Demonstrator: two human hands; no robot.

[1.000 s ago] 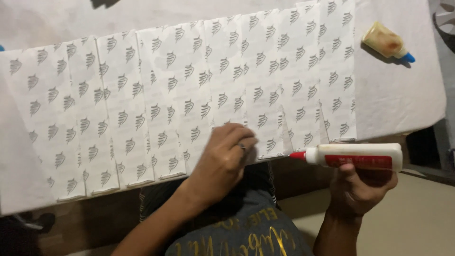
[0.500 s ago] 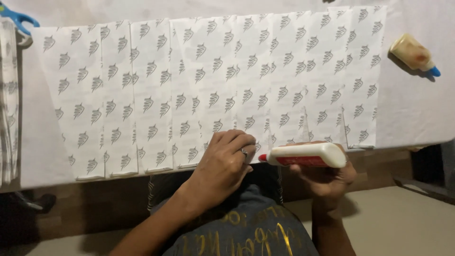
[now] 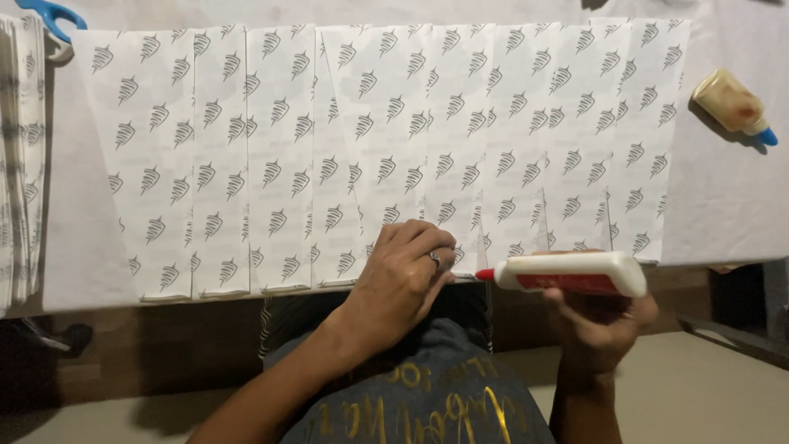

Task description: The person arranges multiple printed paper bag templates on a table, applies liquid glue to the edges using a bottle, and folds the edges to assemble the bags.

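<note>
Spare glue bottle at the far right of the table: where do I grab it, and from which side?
Grip the glue bottle across its wide body, coming from above. It lies flat and slanted, its blue cap pointing to the lower right, with bare table around it. Avoid the narrow cap end.

Dim, warm indoor lighting. The overlapping white patterned paper sheets point(image 3: 386, 140) are evenly lit and sharp. Deep shadow at 6 to 8 o'clock under the table edge. No glare; slight softness at corners.
</note>
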